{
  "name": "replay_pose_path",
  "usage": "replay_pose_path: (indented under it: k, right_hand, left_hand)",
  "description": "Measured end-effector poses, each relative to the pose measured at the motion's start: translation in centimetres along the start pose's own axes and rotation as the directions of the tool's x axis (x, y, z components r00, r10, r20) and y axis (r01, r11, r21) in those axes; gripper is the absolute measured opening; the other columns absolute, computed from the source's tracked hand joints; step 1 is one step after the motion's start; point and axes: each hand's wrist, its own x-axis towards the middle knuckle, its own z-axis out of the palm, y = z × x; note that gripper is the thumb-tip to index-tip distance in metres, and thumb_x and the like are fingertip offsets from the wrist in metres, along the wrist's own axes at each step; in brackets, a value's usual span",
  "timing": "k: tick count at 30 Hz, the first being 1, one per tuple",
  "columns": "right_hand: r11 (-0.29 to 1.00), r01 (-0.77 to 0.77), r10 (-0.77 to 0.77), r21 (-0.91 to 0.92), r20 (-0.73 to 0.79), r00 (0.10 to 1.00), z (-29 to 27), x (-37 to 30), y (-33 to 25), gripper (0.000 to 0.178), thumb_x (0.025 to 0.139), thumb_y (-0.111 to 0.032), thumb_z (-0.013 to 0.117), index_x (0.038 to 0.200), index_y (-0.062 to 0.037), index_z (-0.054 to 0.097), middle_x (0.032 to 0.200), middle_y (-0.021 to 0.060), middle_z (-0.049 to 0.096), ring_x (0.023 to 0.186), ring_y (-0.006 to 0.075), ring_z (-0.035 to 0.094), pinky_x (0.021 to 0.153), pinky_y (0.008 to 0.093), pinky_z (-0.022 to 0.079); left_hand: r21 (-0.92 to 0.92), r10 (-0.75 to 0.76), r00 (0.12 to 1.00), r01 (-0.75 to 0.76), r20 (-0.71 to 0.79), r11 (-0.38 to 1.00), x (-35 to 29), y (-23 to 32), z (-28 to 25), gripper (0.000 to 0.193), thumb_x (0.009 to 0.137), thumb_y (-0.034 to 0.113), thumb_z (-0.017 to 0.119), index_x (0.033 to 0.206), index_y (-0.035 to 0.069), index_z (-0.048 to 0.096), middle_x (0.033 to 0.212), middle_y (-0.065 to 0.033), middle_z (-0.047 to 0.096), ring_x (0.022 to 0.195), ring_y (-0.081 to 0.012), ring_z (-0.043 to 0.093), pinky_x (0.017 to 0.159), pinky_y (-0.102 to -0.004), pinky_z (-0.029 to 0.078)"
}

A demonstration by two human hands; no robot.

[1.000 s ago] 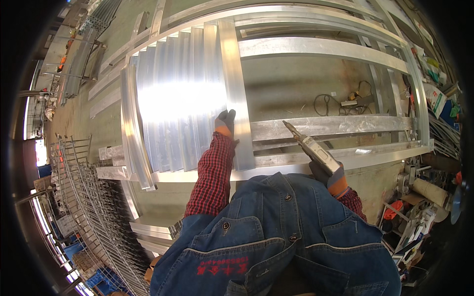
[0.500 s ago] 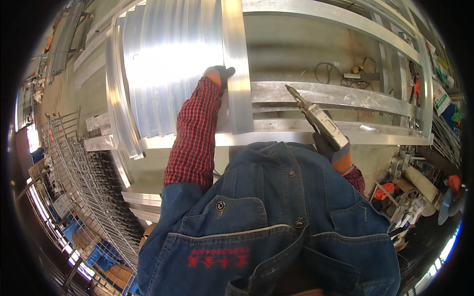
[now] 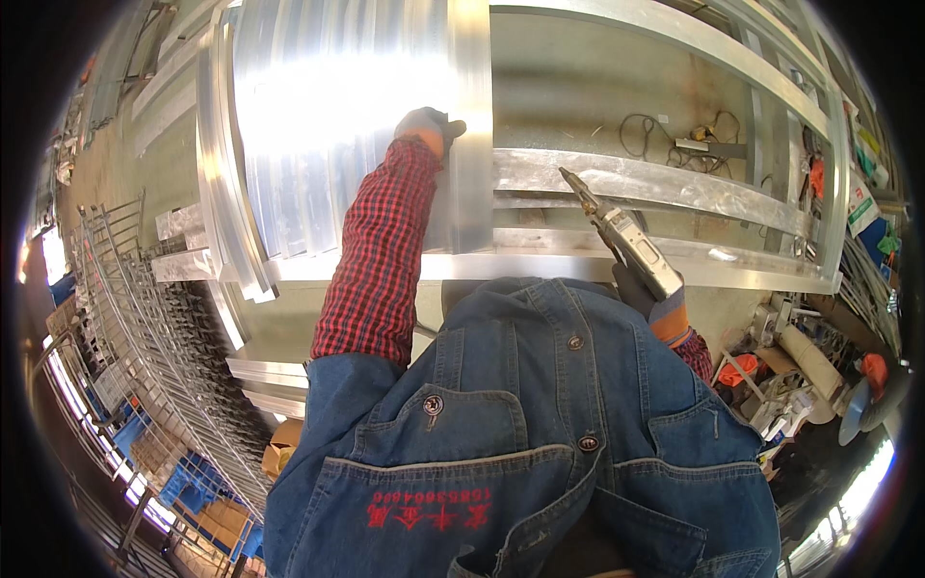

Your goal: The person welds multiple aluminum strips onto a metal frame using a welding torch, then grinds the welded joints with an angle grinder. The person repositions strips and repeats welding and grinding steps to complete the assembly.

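L hand (image 3: 424, 130), gloved, is at approx 12 o'c on the 9 o'c edge of a wide flat bar (image 3: 470, 197), thumb side out over the bar; can't tell if it's gripping or just pressing. R hand (image 3: 661, 305), also gloved, approx 3 o'c, is wrapped round a pointy-nosed power tool (image 3: 631, 243), nose aimed toward 11 o'c. Tip shows against a crossbar (image 3: 655, 183); touching or apart, can't tell.

Row of metal strips (image 3: 299, 197) lies side by side on the metal frame (image 3: 732, 275), approx 10–12 o'c, w/ the wide bar at the row's 3 o'c end. Glare hides the middle, so no count & can't confirm any fixings.

Progress: prob. partway. Frame's 9 o'c part is covered; its 3 o'c part has crossbars w/ gaps & no strips, floor (image 3: 597, 91) visible thru, so that part looks left.

Also: long profiles (image 3: 224, 173) bundled approx 10 o'c, wire racks (image 3: 140, 308) approx 9, mixed scrap (image 3: 785, 371) btwn 3 & 4.
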Motion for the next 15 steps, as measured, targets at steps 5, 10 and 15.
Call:
replay_pose_path:
  k: [5,10,15]
  right_hand:
    - [0.999,-0.013,0.013,-0.029,0.018,1.0,0.6,0.6,-0.7,0.037,0.099,-0.013,0.084,0.132,0.0,0.075,0.103,0.0074,0.08,0.086,0.0117,0.069,0.074,0.0317,0.057]
    - [1.0,0.02,-0.019,-0.021,0.068,0.997,0.6,1.6,-0.1,0.036,0.099,-0.012,0.084,0.132,0.0002,0.075,0.1,0.0069,0.079,0.083,0.0119,0.069,0.073,0.0319,0.057]
    - [0.983,0.14,-0.119,-0.118,0.17,0.978,-1.6,3.4,-1.3,0.037,0.099,-0.012,0.084,0.133,0.0003,0.075,0.102,0.0079,0.079,0.086,0.0153,0.073,0.076,0.0332,0.059]
  left_hand:
    - [0.205,-0.06,0.992,0.037,0.111,0.978,-1.0,3.0,-1.7,0.063,0.094,0.052,0.085,0.136,0.006,0.078,0.133,-0.015,0.08,0.118,-0.0342,0.077,0.103,-0.0456,0.061]
    - [0.429,-0.061,0.988,-0.005,0.139,0.903,-0.7,5.0,-2.8,0.059,0.096,0.05,0.079,0.135,0.005,0.078,0.138,-0.0201,0.077,0.131,-0.0391,0.071,0.113,-0.0488,0.056]
    - [0.369,-0.026,0.991,-0.025,0.134,0.929,-0.3,4.3,-2.9,0.064,0.091,0.056,0.086,0.128,0.004,0.081,0.125,-0.0158,0.082,0.116,-0.0346,0.076,0.107,-0.0464,0.059]
